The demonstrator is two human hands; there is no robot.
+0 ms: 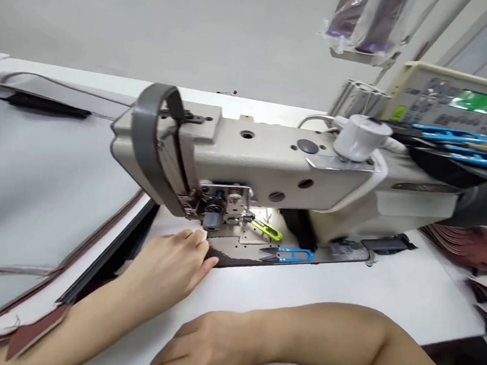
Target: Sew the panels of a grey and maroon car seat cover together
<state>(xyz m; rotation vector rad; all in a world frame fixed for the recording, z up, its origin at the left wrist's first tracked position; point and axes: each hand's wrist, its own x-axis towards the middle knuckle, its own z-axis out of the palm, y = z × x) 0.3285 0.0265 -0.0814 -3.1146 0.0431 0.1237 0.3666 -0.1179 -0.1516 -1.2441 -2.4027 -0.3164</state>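
My left hand [172,261] is at the front left of the sewing machine's [250,154] metal bed, just below the presser area. Its fingers curl down with the tips hidden, and the thumb points right; a small white bit shows by the fingertips, and what they grip I cannot make out. Nearer the table's front edge is my right hand [207,347], back upward, its bent fingers blurred and partly out of view. On the machine bed lie yellow-green thread snips [267,229] beside the needle area and blue thread snips [290,255] to their right.
Large grey panels with dark red edging [55,189] cover the left side. Dark red cut pieces [464,244] are stacked at the right. A control box with a green screen [478,102] stands behind, near a dark tray holding blue-handled tools [452,135]. The white tabletop [345,282] runs along the front.
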